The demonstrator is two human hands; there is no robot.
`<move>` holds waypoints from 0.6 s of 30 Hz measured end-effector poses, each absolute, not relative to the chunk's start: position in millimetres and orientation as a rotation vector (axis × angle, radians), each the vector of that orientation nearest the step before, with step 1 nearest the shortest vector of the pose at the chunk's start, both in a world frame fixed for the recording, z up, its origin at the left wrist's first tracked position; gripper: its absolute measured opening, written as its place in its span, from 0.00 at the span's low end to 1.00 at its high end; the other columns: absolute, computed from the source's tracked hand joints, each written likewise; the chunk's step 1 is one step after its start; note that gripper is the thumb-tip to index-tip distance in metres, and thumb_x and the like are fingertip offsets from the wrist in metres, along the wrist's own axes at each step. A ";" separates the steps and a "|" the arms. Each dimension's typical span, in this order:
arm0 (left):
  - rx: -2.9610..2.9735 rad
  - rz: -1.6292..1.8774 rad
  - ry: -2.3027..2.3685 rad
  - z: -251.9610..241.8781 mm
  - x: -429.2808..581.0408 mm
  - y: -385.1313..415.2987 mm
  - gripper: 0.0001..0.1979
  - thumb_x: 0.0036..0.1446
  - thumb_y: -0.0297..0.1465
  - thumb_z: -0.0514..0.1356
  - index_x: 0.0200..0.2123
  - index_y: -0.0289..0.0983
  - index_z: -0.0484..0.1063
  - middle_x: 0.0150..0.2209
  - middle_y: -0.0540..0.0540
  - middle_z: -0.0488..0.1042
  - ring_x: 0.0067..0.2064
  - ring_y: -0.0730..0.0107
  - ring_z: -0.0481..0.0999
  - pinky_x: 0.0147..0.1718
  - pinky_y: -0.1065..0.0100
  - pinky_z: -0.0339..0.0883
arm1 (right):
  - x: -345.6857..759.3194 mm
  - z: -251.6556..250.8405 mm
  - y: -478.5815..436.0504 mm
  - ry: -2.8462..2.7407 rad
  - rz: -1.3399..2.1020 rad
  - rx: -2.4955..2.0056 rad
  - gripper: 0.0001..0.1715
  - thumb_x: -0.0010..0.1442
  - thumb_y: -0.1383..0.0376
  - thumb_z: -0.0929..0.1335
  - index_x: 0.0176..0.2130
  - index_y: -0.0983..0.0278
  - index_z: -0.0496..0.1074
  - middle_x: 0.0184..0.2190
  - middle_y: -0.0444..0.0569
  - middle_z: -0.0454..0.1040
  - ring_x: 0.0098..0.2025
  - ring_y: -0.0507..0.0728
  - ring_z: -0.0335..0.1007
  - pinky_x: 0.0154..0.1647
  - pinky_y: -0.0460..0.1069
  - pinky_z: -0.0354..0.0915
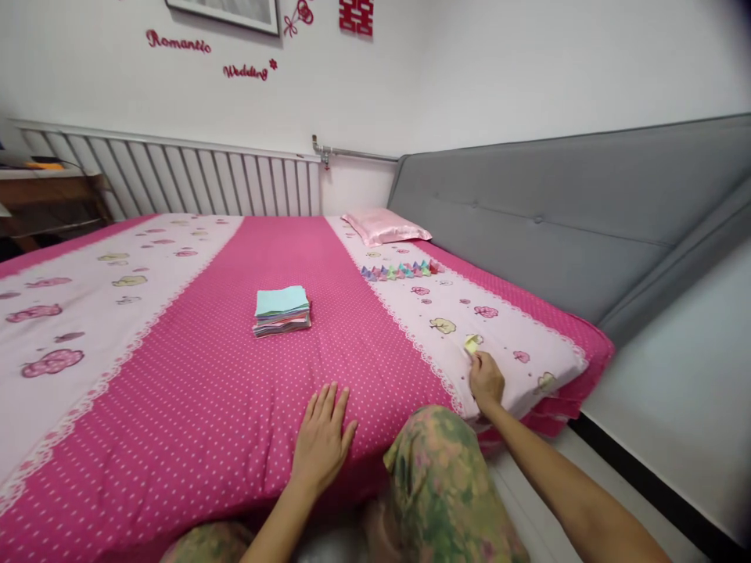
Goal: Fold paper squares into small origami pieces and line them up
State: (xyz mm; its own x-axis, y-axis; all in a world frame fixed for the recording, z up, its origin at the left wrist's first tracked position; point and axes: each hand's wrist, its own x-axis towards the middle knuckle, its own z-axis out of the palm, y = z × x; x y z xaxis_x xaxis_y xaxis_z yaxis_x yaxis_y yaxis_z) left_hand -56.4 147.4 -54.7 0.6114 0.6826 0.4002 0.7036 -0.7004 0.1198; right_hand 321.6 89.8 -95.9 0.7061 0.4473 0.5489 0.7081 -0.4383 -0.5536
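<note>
My left hand (322, 438) lies flat on the pink dotted bedspread (235, 375), fingers stretched out and holding nothing. My right hand (486, 381) reaches onto the pale flowered strip at the bed's right side, fingers pinched on a small yellow folded paper piece (472, 343) that rests on the cloth. A stack of coloured paper squares (282, 310) sits in the middle of the bed, beyond my left hand. Farther back on the right, a row of several small folded paper shapes (402, 270) lies in a line.
A pink pillow (386, 226) lies at the far end by the grey padded headboard (557, 211). A white radiator (176, 176) runs along the back wall. A wooden shelf (47, 195) stands far left. My knee (440, 469) in flowered cloth is at the bed's near edge.
</note>
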 end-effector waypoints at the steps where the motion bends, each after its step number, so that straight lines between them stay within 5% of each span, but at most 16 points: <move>1: -2.781 -0.644 -1.188 -54.2 -56.3 147.6 0.26 0.59 0.40 0.46 0.59 0.37 0.57 0.60 0.40 0.58 0.61 0.56 0.54 0.58 0.52 0.51 | 321.7 -95.7 90.0 -0.873 -0.411 -2.115 0.21 0.59 0.60 0.54 0.41 0.68 0.68 0.38 0.58 0.72 0.37 0.59 0.64 0.38 0.50 0.56; 12: -2.871 -0.609 -1.354 -36.5 -44.5 153.2 0.26 0.59 0.41 0.46 0.56 0.33 0.61 0.59 0.36 0.59 0.60 0.54 0.58 0.57 0.52 0.52 | 330.8 -91.6 80.2 -0.904 -0.298 -2.070 0.23 0.57 0.55 0.57 0.41 0.68 0.70 0.36 0.59 0.75 0.36 0.62 0.69 0.37 0.52 0.60; 18: -3.040 -0.649 -1.345 4.3 36.0 168.5 0.26 0.60 0.41 0.44 0.55 0.31 0.60 0.61 0.33 0.53 0.59 0.55 0.60 0.55 0.56 0.57 | 358.3 -63.5 86.7 -1.005 -0.077 -1.849 0.21 0.57 0.53 0.60 0.40 0.66 0.69 0.30 0.52 0.76 0.29 0.57 0.72 0.32 0.48 0.65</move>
